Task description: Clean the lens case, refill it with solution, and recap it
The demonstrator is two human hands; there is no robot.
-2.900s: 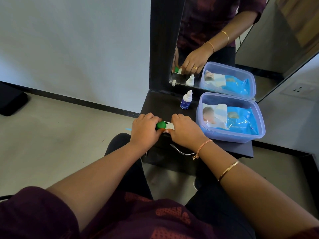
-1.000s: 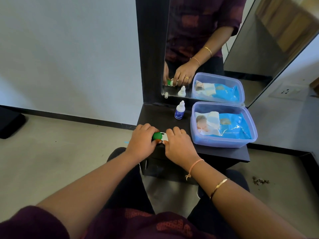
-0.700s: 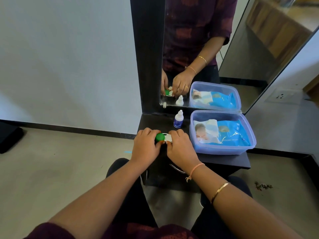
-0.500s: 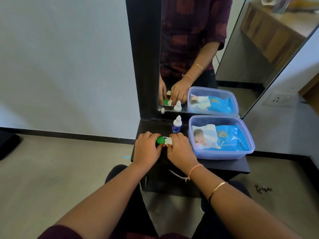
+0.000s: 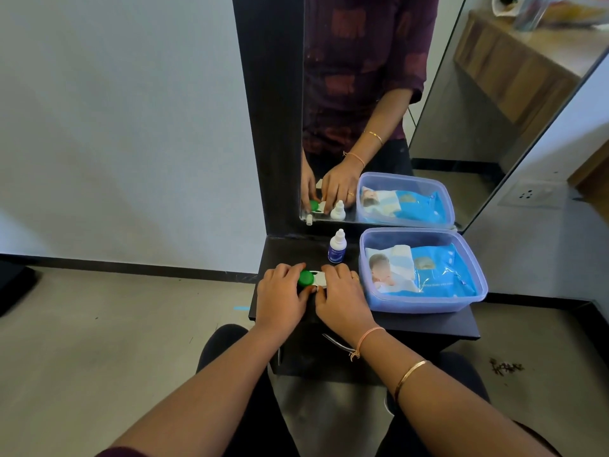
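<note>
While pinned between both hands, locate the flat white plastic lens case (image 5: 319, 281) on the front left part of the black worktop (image 5: 428, 323), close to the front edge. Read its long axis as running left to right, roughly parallel to that edge, with the round green screw cap (image 5: 305, 278) at the left end and the white end pointing right toward the clear plastic tub (image 5: 425, 306).

Find the left hand (image 5: 280, 296) with fingers and thumb curled round the green screw cap, gripping it. Find the right hand (image 5: 341, 298) with fingers curled over the white right end and thumb at its near side, holding the lens case against the worktop. Surface under those fingers hidden.

Note the small white, blue-labelled dropper bottle (image 5: 336, 247) upright behind the lens case, apart from it, near the back left corner of the tub. Inside the tub, note a blue wipes pack (image 5: 428, 270) lying flat. Behind, see the dark-framed mirror (image 5: 379, 94) reflecting hands, bottle and tub.

Compared with half a second ago: same grip by both hands, same place and heading of the lens case, bottle and tub unmoved. Only the view tilted slightly upward, showing more of the mirror.
</note>
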